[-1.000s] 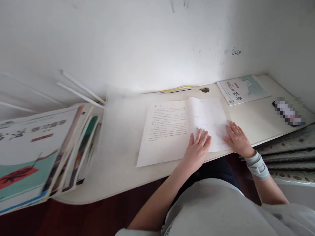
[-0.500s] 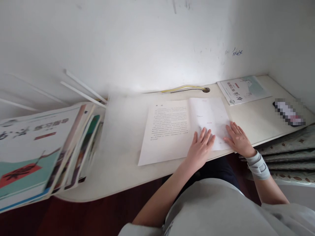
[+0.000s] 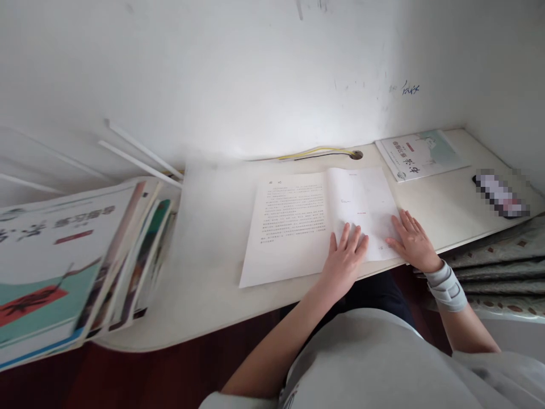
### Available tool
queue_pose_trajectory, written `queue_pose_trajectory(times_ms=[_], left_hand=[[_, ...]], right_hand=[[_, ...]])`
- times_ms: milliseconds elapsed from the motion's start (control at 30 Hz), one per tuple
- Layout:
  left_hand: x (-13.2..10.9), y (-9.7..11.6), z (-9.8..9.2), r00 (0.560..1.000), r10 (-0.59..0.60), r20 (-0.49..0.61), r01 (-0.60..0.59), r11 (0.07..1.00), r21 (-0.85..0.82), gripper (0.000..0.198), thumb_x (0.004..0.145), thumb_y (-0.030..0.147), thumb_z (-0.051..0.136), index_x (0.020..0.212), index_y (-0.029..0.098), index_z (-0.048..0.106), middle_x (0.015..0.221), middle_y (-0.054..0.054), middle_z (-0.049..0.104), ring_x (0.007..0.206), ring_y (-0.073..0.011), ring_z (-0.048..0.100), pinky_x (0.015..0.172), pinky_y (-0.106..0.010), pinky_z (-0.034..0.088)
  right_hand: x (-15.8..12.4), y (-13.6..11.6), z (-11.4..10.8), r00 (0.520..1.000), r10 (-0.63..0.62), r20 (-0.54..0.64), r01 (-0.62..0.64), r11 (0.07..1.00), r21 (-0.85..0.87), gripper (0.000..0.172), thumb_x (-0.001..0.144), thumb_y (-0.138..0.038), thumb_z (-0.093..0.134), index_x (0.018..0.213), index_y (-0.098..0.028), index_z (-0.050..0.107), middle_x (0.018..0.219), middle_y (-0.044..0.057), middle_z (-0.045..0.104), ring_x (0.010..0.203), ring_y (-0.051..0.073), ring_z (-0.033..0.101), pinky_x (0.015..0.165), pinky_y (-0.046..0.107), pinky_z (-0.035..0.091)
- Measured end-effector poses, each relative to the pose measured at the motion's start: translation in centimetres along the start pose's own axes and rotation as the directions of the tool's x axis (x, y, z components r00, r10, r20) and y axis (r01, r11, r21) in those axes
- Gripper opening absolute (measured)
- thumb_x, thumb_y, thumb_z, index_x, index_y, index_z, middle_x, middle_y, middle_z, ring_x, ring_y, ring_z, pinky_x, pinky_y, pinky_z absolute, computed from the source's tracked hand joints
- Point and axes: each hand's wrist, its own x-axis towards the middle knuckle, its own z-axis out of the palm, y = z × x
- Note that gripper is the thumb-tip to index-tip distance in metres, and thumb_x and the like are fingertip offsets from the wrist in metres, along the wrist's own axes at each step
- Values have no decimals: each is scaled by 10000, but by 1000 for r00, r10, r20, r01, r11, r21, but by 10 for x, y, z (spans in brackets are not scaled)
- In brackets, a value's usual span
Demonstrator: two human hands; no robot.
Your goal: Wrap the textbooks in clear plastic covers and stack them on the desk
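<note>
An open book [image 3: 298, 221] with printed text lies flat on the white desk [image 3: 208, 272] in front of me. My left hand [image 3: 346, 255] rests flat on its lower middle, fingers stretched out near the fold. My right hand [image 3: 412, 241] lies flat on the right page's lower corner, fingers spread. A grey band [image 3: 447, 287] wraps my right wrist. Neither hand holds anything.
A slanted stack of books [image 3: 63, 267] fills the desk's left end. A thin booklet [image 3: 421, 153] lies at the back right, a dark blurred object [image 3: 500, 196] near the right edge. Yellow and black cables [image 3: 319, 152] run to a desk hole. Patterned fabric [image 3: 502, 261] lies at right.
Both hands stay flat on the book; the left hand has slid slightly back to the left. The view has shifted a little.
</note>
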Motion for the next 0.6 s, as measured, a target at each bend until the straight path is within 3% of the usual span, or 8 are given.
queue_pose_trajectory(times_ms=[300, 600], left_hand=[[8, 3, -4, 998, 12, 53, -14, 1000, 19, 554, 838, 92, 453, 1379, 133, 343, 1492, -179, 264, 1395, -356, 112, 1039, -642, 254], [5, 1, -4, 997, 61, 36, -62, 997, 40, 494, 874, 102, 363, 1366, 140, 372, 1479, -142, 314, 1389, -331, 185, 1028, -645, 277]], right_hand=[[0, 1, 0, 1000, -21, 1, 21, 999, 31, 653, 902, -534, 338, 1351, -64, 410, 1423, 256, 355, 1364, 318, 265, 1047, 489, 321], [-2, 3, 1, 999, -49, -15, 50, 998, 36, 641, 902, -520, 351, 1381, -95, 369, 1433, 231, 355, 1367, 310, 263, 1049, 494, 310]])
